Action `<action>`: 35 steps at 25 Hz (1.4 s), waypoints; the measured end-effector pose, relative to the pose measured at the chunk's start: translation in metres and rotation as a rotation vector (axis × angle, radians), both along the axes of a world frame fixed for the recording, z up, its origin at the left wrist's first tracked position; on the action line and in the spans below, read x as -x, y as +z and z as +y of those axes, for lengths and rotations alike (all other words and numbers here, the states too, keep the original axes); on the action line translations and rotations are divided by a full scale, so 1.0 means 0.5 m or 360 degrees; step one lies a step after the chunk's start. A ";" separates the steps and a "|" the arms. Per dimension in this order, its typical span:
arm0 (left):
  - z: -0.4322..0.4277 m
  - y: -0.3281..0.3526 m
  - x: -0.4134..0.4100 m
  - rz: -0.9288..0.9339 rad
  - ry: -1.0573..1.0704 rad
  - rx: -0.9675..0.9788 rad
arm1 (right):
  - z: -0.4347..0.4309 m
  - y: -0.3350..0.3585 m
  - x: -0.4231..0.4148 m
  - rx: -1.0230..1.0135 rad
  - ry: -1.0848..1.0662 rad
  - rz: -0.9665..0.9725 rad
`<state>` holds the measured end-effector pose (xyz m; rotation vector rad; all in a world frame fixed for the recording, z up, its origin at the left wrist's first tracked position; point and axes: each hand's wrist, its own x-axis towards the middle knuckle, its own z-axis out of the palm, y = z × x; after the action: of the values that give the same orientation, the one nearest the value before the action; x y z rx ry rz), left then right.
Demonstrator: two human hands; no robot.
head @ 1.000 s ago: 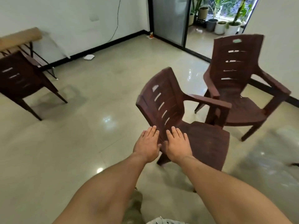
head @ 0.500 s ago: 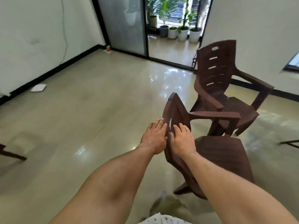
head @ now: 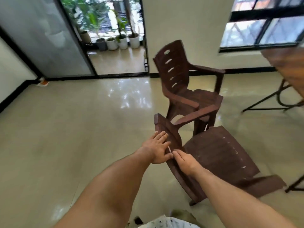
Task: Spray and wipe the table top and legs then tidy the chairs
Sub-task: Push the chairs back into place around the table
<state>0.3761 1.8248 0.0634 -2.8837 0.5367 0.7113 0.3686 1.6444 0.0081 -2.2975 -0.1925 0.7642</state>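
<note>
A dark brown plastic armchair [head: 218,153] stands right in front of me, its backrest toward me. My left hand [head: 156,150] presses flat on the back of that backrest with straight fingers. My right hand [head: 184,160] lies against the backrest's edge just beside it, fingers extended. A second matching chair [head: 181,83] stands just beyond, and the near chair's armrest reaches up against its seat. The wooden table top [head: 286,63] on black metal legs shows at the right edge.
Glossy tiled floor [head: 74,129] spreads open to the left. An open doorway [head: 115,60] at the back leads to potted plants. A window sits in the right wall above the table. Another black table leg [head: 294,185] shows at lower right.
The near chair has been pushed and turned to the right, closer to the second chair. My view swung right, so the table and window came in. Both hands stayed on the backrest.
</note>
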 end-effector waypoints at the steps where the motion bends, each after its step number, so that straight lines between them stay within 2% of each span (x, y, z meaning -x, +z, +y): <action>1: 0.003 -0.003 -0.017 0.0022 -0.0083 0.0000 | 0.005 0.002 0.006 -0.0007 -0.0119 0.0066; 5: 0.020 -0.031 -0.068 0.0003 -0.0363 0.0144 | 0.045 0.016 0.036 0.0030 -0.0555 0.0115; 7: 0.029 -0.044 -0.084 -0.0026 -0.0446 0.0240 | 0.066 0.037 0.051 0.0147 -0.0719 0.0109; 10: 0.052 -0.058 -0.098 -0.0053 -0.0582 0.0336 | 0.108 0.061 0.081 0.0473 -0.0866 0.0092; 14: 0.066 -0.065 -0.091 -0.0129 -0.0657 0.0426 | 0.169 0.069 0.136 0.1160 -0.1081 -0.0140; 16: 0.067 -0.074 -0.087 -0.0222 -0.0616 0.0458 | 0.190 0.065 0.142 0.1307 -0.1150 -0.0130; 25: -0.014 -0.085 -0.169 -0.0287 -0.0757 0.0547 | 0.115 0.036 0.075 0.1272 -0.1545 -0.0231; 30: -0.157 -0.082 -0.260 -0.0188 -0.0977 0.0592 | -0.016 0.033 0.011 0.1293 -0.1729 -0.0261; 35: -0.328 -0.075 -0.361 -0.0133 -0.1258 0.0486 | -0.165 0.034 -0.058 0.1292 -0.1791 -0.0221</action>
<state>0.5564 1.6608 0.0257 -2.5535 1.7445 0.3919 0.3977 1.5620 0.0252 -2.5880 1.4631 0.0487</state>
